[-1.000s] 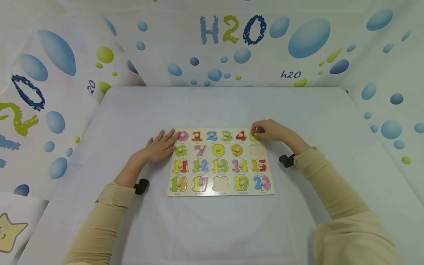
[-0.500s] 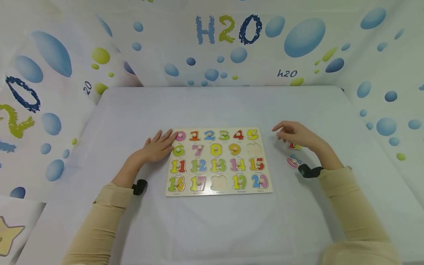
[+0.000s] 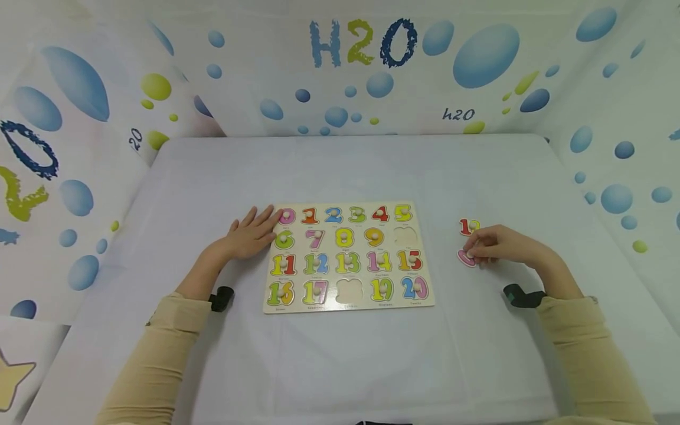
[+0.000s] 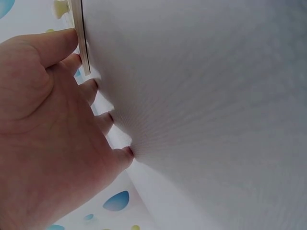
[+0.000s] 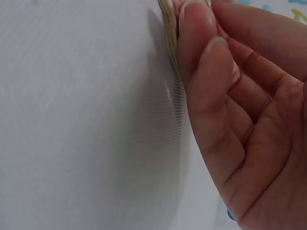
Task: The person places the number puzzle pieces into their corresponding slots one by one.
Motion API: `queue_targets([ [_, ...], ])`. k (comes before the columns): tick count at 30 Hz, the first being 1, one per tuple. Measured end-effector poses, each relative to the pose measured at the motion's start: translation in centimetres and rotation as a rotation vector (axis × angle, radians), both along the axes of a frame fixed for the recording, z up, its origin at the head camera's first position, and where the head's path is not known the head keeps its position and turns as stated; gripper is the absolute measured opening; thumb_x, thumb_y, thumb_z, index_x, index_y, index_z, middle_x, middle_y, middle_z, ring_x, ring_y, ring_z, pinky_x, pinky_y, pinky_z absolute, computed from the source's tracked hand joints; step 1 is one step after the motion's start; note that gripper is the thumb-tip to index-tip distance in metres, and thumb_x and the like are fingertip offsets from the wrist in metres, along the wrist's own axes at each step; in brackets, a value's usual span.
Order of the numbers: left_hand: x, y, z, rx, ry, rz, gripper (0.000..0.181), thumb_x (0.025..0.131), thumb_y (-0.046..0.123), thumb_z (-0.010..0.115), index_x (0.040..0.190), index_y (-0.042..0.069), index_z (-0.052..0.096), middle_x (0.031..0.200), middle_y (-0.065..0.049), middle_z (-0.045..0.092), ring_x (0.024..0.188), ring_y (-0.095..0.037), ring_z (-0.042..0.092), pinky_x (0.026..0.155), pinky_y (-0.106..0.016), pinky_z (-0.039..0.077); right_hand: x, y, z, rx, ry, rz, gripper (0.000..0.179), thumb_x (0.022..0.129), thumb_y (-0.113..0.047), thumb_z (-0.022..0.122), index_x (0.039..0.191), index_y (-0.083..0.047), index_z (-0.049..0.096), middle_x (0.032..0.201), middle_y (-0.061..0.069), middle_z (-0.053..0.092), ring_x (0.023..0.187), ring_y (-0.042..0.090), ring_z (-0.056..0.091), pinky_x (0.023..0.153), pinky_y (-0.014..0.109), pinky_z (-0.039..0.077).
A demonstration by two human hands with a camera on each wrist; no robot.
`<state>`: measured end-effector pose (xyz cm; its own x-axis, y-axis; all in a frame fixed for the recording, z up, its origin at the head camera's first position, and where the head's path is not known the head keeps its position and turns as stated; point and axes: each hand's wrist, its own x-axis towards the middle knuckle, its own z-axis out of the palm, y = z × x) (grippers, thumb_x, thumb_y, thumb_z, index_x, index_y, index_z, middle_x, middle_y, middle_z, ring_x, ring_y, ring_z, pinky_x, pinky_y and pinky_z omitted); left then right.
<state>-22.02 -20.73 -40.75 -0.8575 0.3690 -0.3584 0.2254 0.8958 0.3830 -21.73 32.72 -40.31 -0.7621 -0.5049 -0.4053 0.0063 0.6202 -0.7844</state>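
Observation:
A wooden number puzzle board lies on the table, filled with knobbed number pieces except for two bare recesses, one at the right of the second row and one in the bottom row. Spread flat, my left hand touches its upper left edge; the left wrist view has the thumb along the board's side and the fingertips on the cloth. To the right of the board, my right hand pinches a pink-edged number puzzle piece, mostly covered by the fingers. The right wrist view catches its wooden edge beside the fingertips.
A red and yellow number piece lies just beyond my right hand. White cloth covers the table, and a printed curtain hangs behind it and along both sides.
My right hand has left the 5 piece at the board's upper right corner, moved right and toward me, and taken hold of the pink-edged piece. My left hand has stayed in place.

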Motion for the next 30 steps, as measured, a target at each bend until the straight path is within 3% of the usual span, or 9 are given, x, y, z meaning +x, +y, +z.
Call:
queue_targets([
  [4,0.1,0.0,0.2,0.001,0.000,0.004,0.058,0.102,0.030,0.035,0.151,0.011,0.010,0.155,-0.014,-0.002,0.137,-0.038,-0.013,0.102,-0.062,-0.006,0.0,-0.4,0.1,-0.003,-0.007,-0.021,0.020,0.087,-0.011,0.067,0.098,0.005,0.062,0.077,0.010,0.063,0.067,0.018,0.061,0.065,0.028,0.051],
  [13,0.3,-0.1,0.5,0.010,-0.003,0.009,0.058,0.102,0.030,0.036,0.151,0.011,0.010,0.155,-0.014,-0.002,0.136,-0.039,-0.013,0.102,-0.062,-0.007,0.0,-1.2,0.0,0.058,0.099,0.004,0.017,0.085,-0.012,0.069,0.090,0.001,0.061,0.067,0.006,0.060,0.062,0.018,0.057,0.061,0.028,0.049],
  [21,0.1,-0.2,0.4,-0.005,-0.003,0.006,0.058,0.102,0.031,0.035,0.151,0.012,0.010,0.155,-0.014,-0.002,0.136,-0.039,-0.013,0.101,-0.062,-0.007,-0.7,-5.3,0.4,-0.048,0.098,-0.207,0.028,0.088,-0.022,0.067,0.098,0.003,0.059,0.079,0.011,0.063,0.070,0.020,0.059,0.067,0.028,0.051],
  [30,0.2,-0.1,0.0,0.010,-0.002,-0.004,0.058,0.102,0.031,0.034,0.151,0.011,0.010,0.155,-0.014,-0.002,0.137,-0.038,-0.013,0.102,-0.062,-0.007,-2.0,-10.9,-0.2,-0.086,-0.002,-0.281,0.029,0.086,-0.021,0.070,0.097,0.003,0.058,0.074,0.006,0.062,0.067,0.015,0.058,0.064,0.024,0.050],
])
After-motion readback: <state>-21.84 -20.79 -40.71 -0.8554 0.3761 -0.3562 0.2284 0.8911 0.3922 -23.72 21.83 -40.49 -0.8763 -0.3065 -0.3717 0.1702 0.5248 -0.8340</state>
